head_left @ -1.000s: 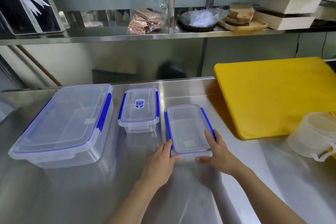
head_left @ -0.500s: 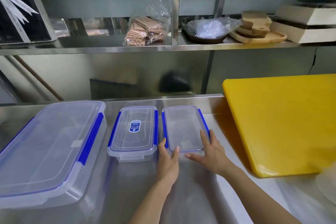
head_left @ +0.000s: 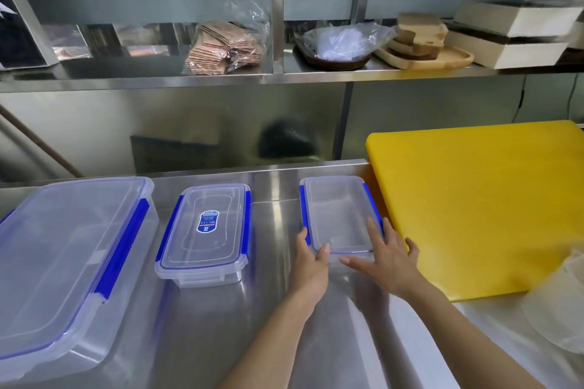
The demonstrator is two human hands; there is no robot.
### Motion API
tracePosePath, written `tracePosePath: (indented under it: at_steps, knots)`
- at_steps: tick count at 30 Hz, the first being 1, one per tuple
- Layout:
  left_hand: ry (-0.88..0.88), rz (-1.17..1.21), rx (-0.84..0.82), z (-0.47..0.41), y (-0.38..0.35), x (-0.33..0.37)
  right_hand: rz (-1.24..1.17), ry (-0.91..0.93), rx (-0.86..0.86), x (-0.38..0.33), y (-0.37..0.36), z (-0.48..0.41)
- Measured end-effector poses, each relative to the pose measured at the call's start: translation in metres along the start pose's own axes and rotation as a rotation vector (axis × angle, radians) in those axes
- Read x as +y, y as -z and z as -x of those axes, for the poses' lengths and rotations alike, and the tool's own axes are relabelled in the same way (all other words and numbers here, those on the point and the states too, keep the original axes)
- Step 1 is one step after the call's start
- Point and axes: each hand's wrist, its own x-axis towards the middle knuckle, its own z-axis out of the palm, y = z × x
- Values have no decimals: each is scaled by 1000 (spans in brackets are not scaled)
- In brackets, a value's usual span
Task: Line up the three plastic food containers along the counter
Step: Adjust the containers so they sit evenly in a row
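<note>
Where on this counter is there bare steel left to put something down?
Bare steel lies between the labelled container and the small container, and along the near edge by the forearms. It is crowded on the right: the small container almost meets the yellow cutting board, with the right hand between.

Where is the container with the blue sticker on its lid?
The stickered container sits mid-counter, between the large container on its left and the small container both hands hold on its right.

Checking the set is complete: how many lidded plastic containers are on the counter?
3: large container at left, labelled container in the middle, small container at right beside the yellow board, between both hands.
</note>
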Motion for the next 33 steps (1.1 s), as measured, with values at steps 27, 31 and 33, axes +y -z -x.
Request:
tracePosePath:
  at_steps: [27,31,33]
  knots:
    - [-111,-637,475,-18,207,-23,-507,400,-219,-172,-51,16]
    - [-57,-483,321,-19,209,-50,-466,377,-222,-183,-62,14]
    - [-59,-453,327,-20,201,-51,-424,372,-192,-180,-62,13]
